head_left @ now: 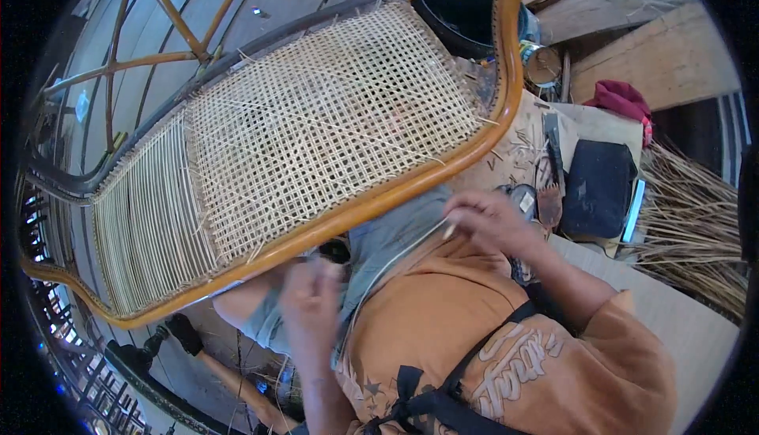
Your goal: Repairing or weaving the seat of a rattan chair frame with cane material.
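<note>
A thin cane strand runs across the lap from the pinched right hand down toward the blurred left hand, just below the chair's half-woven cane seat. Judging by this, keeping the strand taut and untwisted would serve best. Whether the left hand grips it cannot be told. A dark case lies on the bench.

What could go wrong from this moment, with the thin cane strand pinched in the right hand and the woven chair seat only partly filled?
1. The thin pale cane strand runs taut from the right hand toward the blurred left hand; a sharp pull might kink or snap it.
2. The woven cane chair seat is tilted on the lap; its orange wooden frame could slip.
3. Loose strand ends poking from the weave may snag.
</note>
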`<state>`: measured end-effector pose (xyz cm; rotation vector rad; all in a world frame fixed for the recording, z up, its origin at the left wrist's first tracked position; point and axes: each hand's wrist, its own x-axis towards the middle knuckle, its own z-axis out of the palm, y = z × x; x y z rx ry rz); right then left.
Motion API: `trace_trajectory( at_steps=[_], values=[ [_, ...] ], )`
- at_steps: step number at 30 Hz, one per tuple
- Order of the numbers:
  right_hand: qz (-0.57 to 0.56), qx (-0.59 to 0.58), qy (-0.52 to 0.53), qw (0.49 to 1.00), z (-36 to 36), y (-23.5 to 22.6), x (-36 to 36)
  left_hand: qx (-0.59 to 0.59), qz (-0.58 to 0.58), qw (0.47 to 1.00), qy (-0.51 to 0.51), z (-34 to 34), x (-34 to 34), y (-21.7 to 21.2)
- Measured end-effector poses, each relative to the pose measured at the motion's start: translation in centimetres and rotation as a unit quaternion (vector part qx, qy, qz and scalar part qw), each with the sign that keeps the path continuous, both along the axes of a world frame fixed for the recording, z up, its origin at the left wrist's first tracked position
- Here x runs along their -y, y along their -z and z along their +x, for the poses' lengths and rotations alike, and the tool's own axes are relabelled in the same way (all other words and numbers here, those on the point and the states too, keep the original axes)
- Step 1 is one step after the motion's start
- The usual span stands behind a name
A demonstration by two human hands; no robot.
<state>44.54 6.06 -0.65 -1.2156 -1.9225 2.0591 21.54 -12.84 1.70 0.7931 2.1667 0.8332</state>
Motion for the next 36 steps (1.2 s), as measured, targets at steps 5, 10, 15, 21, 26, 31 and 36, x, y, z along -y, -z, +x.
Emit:
trace_trajectory(
  at_steps=[5,10,15,21,26,31,36],
  values=[
    [0.279,0.266,0.037,0.922,9.1,5.8,-4.8,-0.302,-0.059,0.949,-0.073,-9.1,4.3,2.3],
    [0.268,0.329,0.068,0.903,11.4,10.4,-6.0,-0.391,-0.176,0.903,-0.011,-13.3,6.2,5.5],
    [0.317,0.369,0.059,0.872,15.6,9.3,-2.1,-0.382,-0.16,0.91,-0.002,-13.4,6.1,6.6],
    [0.339,0.378,-0.035,0.861,18.7,9.0,4.8,-0.288,-0.129,0.947,-0.065,-14.3,6.0,5.3],
    [0.247,0.476,-0.164,0.828,19.3,11.3,4.0,-0.29,-0.165,0.941,-0.06,-14.5,5.0,4.7],
    [0.185,0.23,-0.072,0.953,21.1,10.6,5.5,-0.342,-0.164,0.925,-0.01,-14.2,5.4,5.0],
    [0.282,0.233,-0.008,0.93,16.0,2.7,3.2,-0.33,-0.08,0.94,-0.028,-14.1,6.5,5.4]
  ],
)
